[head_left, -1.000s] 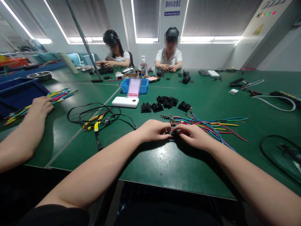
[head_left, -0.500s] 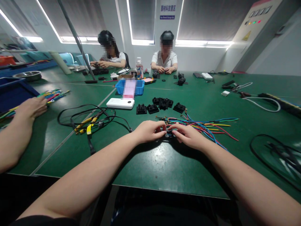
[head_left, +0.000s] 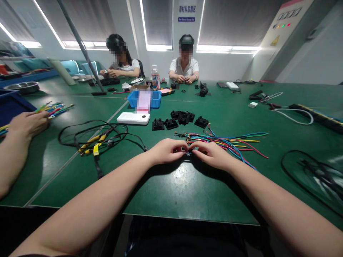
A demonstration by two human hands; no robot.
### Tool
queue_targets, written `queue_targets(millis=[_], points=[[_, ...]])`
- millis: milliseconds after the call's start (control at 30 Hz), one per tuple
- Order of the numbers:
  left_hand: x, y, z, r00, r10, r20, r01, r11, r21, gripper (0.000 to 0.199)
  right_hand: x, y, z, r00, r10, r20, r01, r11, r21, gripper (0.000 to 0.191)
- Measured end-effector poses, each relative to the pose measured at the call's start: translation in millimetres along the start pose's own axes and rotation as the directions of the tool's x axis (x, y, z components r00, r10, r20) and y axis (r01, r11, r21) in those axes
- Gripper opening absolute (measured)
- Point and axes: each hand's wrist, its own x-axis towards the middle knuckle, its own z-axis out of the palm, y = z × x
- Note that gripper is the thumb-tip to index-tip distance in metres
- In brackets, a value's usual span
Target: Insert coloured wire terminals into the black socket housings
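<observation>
My left hand and my right hand meet above the table, fingers curled from both sides around a small black plastic part. Most of that part is hidden by my fingertips; a bit of blue shows beside it. Just beyond and to the right of my hands lies a loose bundle of coloured wires in red, blue, yellow and green. Several black plastic housings with raised posts stand behind the wires.
Yellow-handled pliers lie among black cable at left. A white device sits before a blue bin. A neighbour's hand rests on wires at far left. Two people work across the green table. Black cable lies right.
The whole view has shifted a little, so things appear further left. My fingertips have drawn slightly closer together around the black part. The neighbour's hand stays by the wires.
</observation>
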Motion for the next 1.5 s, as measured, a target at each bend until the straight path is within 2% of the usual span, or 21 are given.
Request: queue_targets(millis=[167, 900, 1233, 1367, 1500], points=[[-1.9, 1.2, -1.1, 0.998, 0.051, 0.030, -0.049, 0.998, -0.043, 0.023, 0.6, 0.1, -0.3, 1.000, -0.003, -0.004, 0.003, 1.000, 0.000, 0.023], [-1.3, -7.8, 1.4, 0.999, 0.032, 0.016, -0.030, 0.993, -0.113, 0.022, 0.3, -2.0, -0.4, 0.999, 0.042, 0.017, -0.042, 0.999, 0.020, 0.024], [-3.0, -3.9, -3.4, 0.999, 0.046, 0.025, -0.044, 0.996, -0.075, 0.021, 1.8, -1.7, -0.2, 0.999, 0.039, 0.018, -0.039, 0.999, 0.038, 0.024], [-2.6, -1.9, -3.6, 0.999, 0.014, -0.048, -0.019, 0.994, -0.105, 0.019, 1.2, -2.5, -1.0, 0.999, 0.031, 0.011, -0.031, 0.999, 0.034, 0.024], [-0.4, -3.0, -3.7, 0.992, -0.029, -0.123, 0.021, 0.997, -0.068, 0.012, 1.2, -1.9, -1.0, 1.000, 0.023, -0.006, -0.023, 0.999, 0.028, 0.024]])
